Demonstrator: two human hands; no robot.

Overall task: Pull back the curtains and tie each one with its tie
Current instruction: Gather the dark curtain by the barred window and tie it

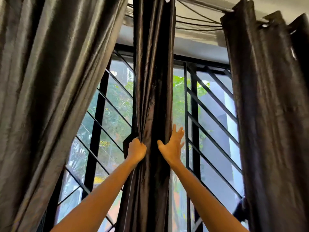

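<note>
Mid-frame gathered curtain, prob. light, soft, slippery satin: left hand fingers clenched on its edge, right hand splayed flat vs its side; grab bunched waist.

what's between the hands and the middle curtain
Nothing visible. The left hand already grips the gathered middle curtain at its left edge, and the right hand lies open against its right side.
</note>
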